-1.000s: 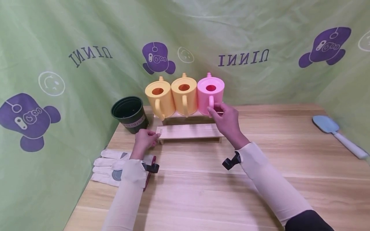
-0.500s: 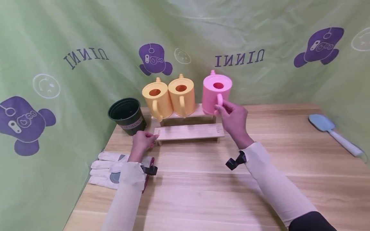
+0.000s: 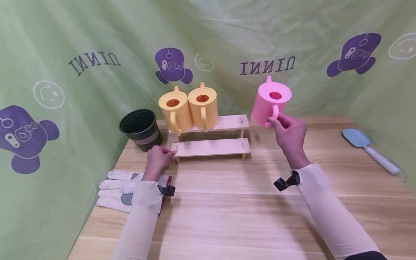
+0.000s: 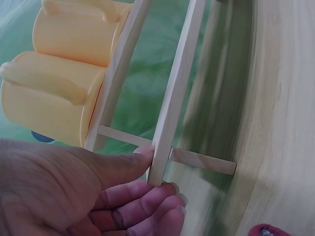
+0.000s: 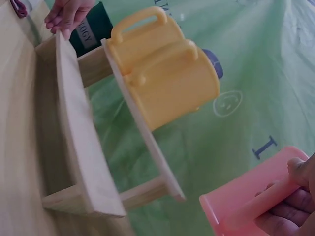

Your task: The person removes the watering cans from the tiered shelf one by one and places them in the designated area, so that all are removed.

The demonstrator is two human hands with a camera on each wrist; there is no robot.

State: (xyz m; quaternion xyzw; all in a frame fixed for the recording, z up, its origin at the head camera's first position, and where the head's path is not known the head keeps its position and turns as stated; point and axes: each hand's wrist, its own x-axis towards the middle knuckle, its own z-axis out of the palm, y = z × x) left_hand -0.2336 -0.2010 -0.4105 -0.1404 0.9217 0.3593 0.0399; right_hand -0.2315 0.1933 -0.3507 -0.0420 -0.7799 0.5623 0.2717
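The right hand [image 3: 290, 135] is gripping the pink watering can [image 3: 271, 102] by its handle, lifted clear right of the wooden shelf [image 3: 211, 147], whose left end the left hand [image 3: 157, 159] is pinching, while two yellow cans [image 3: 188, 108] are waiting on it.

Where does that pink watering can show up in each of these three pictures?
Head view: the pink watering can is upper right of centre, held off the table by its handle in the right hand.
Left wrist view: not in it.
Right wrist view: the pink watering can is in the bottom right corner, fingers round its handle.
Shared landmark: the two yellow watering cans on the wooden step shelf.
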